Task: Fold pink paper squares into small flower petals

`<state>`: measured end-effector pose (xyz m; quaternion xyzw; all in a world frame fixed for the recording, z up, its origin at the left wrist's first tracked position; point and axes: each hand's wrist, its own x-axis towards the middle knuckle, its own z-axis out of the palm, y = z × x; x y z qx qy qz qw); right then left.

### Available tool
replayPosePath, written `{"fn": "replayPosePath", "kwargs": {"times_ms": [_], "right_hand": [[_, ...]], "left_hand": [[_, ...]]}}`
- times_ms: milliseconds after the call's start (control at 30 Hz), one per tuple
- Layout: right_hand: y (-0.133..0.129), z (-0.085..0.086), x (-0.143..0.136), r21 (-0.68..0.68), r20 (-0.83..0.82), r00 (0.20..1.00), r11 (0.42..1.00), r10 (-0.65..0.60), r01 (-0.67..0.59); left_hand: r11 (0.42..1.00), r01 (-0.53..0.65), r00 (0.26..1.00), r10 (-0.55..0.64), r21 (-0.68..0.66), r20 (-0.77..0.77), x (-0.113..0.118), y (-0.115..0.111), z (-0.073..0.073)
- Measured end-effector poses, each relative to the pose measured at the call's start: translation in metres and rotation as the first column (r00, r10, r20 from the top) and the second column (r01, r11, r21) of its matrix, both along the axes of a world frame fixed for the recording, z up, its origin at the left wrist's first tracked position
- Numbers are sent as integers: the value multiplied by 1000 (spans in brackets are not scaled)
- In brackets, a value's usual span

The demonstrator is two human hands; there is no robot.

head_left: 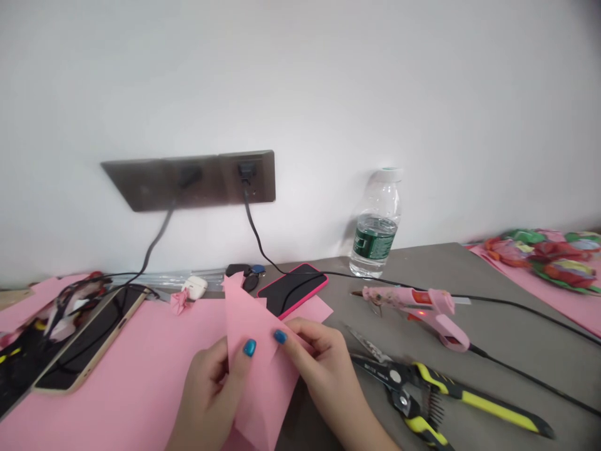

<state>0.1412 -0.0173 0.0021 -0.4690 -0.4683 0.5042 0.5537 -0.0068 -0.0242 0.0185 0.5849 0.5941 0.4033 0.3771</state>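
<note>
Between my two hands is a piece of pink paper, folded to a pointed tip at its upper left. My left hand pinches its left edge, thumb on the front and fingers behind. On the right edge, my right hand grips it with the thumb in front and the other fingers curled at the back. Beneath and to the left lies a large pink sheet. A phone in a bright pink case rests just behind the paper. The far side of the held paper is hidden.
At right lie a pink glue gun with a lit red light and open yellow-black shears. A water bottle stands by the wall. Another phone sits left. Cords run from the socket panel. Paper flowers lie far right.
</note>
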Motion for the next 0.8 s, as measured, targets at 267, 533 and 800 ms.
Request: {"fn": "replayPosePath", "kwargs": {"times_ms": [267, 533, 800], "right_hand": [[1, -3, 1, 20, 51, 998, 999, 27, -28], [-1, -3, -1, 64, 88, 991, 992, 101, -107], [-1, 0, -1, 149, 62, 997, 987, 49, -58]], "left_hand": [[999, -35, 987, 40, -38, 154, 4, 2, 5], [987, 16, 948, 35, -158, 316, -2, 7, -2], [979, -5, 949, 68, -202, 308, 3, 2, 3]]}}
